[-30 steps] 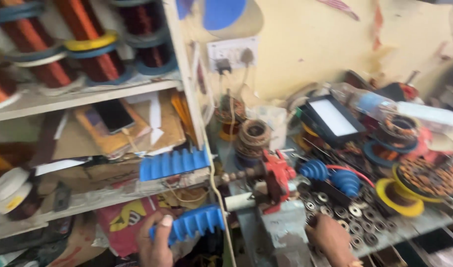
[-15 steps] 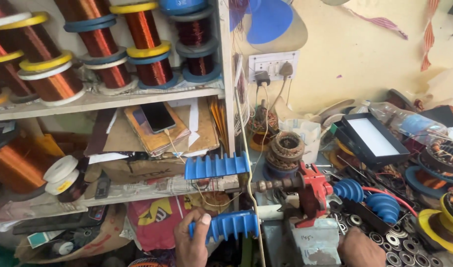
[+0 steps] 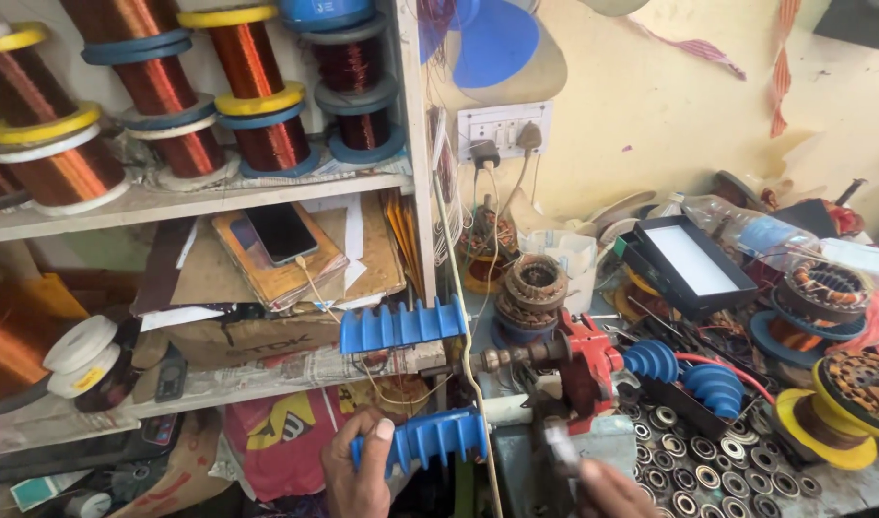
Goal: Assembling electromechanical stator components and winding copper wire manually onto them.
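My left hand (image 3: 357, 470) grips the lower blue ribbed former (image 3: 430, 437) at its left end, low in the frame. A second blue ribbed former (image 3: 401, 325) sits just above it; both are mounted on the shaft of a red winding machine (image 3: 585, 363). My right hand (image 3: 607, 489) shows only partly at the bottom edge, fingers around the machine's blurred crank handle (image 3: 559, 444).
Wooden shelves (image 3: 199, 200) at left carry several copper wire spools (image 3: 257, 86), a phone and papers. The cluttered bench at right holds wound stators (image 3: 823, 288), bearings (image 3: 708, 470), two more blue formers (image 3: 689, 374), a black tray and a wall socket (image 3: 502, 129).
The view has swung left and downward, so shelves and machine sit further right and larger. My left hand stays on the lower blue former; my right hand stays low by the machine.
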